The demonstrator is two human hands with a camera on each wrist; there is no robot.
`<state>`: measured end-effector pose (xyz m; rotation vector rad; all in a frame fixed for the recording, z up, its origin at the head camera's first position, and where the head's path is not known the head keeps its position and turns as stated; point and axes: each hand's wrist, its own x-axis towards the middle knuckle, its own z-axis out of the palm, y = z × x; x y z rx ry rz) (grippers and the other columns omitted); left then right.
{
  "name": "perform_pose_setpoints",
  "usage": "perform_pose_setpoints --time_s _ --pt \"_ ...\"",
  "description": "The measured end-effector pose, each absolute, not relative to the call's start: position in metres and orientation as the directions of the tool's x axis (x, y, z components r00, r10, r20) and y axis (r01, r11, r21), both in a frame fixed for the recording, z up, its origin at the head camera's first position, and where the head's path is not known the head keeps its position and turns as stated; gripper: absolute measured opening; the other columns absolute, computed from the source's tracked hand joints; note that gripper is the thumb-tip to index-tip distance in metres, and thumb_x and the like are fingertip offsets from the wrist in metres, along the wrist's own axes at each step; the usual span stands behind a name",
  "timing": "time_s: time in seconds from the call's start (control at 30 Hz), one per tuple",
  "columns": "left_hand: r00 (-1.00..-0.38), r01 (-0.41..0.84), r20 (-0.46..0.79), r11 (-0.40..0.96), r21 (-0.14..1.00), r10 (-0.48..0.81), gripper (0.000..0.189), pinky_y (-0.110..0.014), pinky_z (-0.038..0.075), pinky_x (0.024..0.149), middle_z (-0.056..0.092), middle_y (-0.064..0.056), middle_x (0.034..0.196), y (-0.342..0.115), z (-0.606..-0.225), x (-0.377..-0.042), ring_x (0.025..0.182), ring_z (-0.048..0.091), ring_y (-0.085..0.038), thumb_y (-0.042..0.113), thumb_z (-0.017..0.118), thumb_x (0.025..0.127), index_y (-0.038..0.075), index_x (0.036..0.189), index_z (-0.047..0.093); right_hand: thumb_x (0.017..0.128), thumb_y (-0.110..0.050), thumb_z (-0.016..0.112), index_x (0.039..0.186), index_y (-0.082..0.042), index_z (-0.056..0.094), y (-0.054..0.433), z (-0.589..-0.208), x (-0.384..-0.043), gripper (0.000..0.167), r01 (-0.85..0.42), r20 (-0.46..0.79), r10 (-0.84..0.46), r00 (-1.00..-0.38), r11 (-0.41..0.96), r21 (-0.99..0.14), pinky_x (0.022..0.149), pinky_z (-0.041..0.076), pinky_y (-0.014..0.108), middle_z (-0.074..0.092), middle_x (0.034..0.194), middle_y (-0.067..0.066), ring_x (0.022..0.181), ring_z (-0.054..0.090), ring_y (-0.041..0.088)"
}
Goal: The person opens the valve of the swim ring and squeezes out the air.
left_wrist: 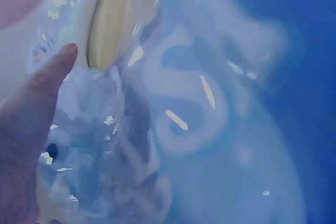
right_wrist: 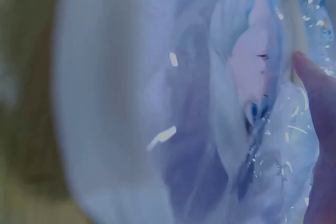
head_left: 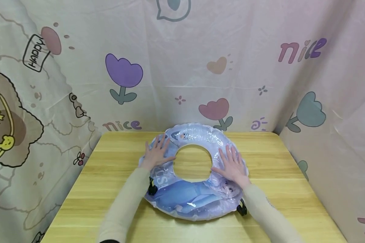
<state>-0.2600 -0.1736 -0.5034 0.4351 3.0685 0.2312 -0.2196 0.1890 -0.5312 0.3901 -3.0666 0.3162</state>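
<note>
Here's the ring, lower centre of the frame, on the desk! Left hand, fingers spread wide, rests on its left side; right hand, also spread, covers its right.

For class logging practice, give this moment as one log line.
inflatable ring: on table; left hand: spread on ring; right hand: spread on ring
</note>
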Motion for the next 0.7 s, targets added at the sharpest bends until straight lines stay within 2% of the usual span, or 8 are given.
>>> perform_pose_setpoints --time_s 0.17,0.23,0.37,0.47,0.7 --pt "-0.956 0.191 -0.186 0.963 0.188 0.226 0.103 -0.08 -0.004 0.115 -0.008 -0.002 0.172 -0.172 -0.525 -0.267 0.159 -0.004 -0.035 0.08 0.044 0.088 0.023 0.164 0.003 0.089 -0.074 0.053 0.163 -0.017 0.017 0.187 -0.544 -0.223 0.1 -0.245 -0.012 -0.252 -0.968 0.949 -0.199 0.125 -0.003 0.065 0.005 0.17 0.02 0.157 0.004 0.043" --pt "-0.952 0.198 -0.195 0.962 0.188 0.234 0.104 -0.08 -0.007 0.114 -0.006 -0.001 0.173 -0.173 -0.535 -0.269 0.16 -0.002 -0.035 0.084 0.038 0.086 0.024 0.164 0.003 0.089 -0.072 0.054 0.162 -0.017 0.02 0.187 -0.549 -0.223 0.098 -0.248 -0.006 -0.257 -0.966 0.941 -0.231 0.125 -0.001 0.066 0.007 0.17 0.02 0.157 0.006 0.044" --pt "-0.951 0.205 -0.201 0.966 0.157 0.234 0.098 -0.08 -0.006 0.115 0.002 0.001 0.173 -0.171 -0.537 -0.27 0.16 0.005 -0.033 0.081 0.041 0.089 0.027 0.164 0.008 0.091 -0.068 0.055 0.162 -0.016 0.021 0.187 -0.554 -0.223 0.095 -0.257 -0.007 -0.27 -0.963 0.923 -0.287 0.123 0.005 0.069 0.009 0.17 0.021 0.156 0.007 0.046" --pt "-0.948 0.209 -0.214 0.967 0.143 0.236 0.094 -0.08 -0.004 0.115 0.006 0.0 0.173 -0.168 -0.531 -0.269 0.159 0.009 -0.033 0.076 0.045 0.091 0.027 0.164 0.01 0.091 -0.068 0.054 0.163 -0.019 0.019 0.188 -0.555 -0.223 0.094 -0.25 -0.031 -0.271 -0.962 0.92 -0.303 0.123 0.006 0.069 0.007 0.17 0.019 0.157 0.006 0.045" --pt "-0.952 0.2 -0.206 0.969 0.144 0.227 0.09 -0.082 -0.003 0.114 0.009 0.0 0.172 -0.164 -0.529 -0.267 0.159 0.011 -0.034 0.076 0.042 0.093 0.028 0.163 0.013 0.091 -0.072 0.051 0.162 -0.02 0.02 0.188 -0.556 -0.225 0.093 -0.241 -0.049 -0.268 -0.962 0.921 -0.305 0.123 0.006 0.07 0.007 0.171 0.016 0.157 0.007 0.042"
